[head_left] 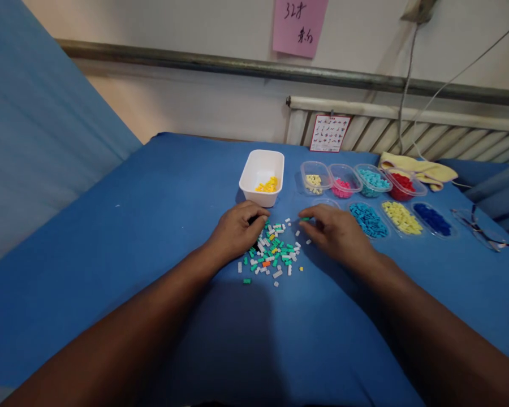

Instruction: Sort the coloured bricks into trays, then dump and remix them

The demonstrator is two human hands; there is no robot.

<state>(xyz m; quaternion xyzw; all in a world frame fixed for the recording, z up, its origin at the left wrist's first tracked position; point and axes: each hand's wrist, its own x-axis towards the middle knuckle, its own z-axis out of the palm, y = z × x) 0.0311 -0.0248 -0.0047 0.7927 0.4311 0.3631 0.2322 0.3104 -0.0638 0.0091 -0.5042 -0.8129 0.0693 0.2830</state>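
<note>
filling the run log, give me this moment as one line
left hand on brick pile | right hand pinching green brick | white tub holds yellow bricks

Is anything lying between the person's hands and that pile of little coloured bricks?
Nothing visible. The left hand rests on the pile at its left edge, and the right hand lies at its right, fingertips beside the outer bricks.

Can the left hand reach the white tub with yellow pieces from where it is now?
Probably yes: the left hand lies just in front of the white tub, and nothing stands between them.
</note>
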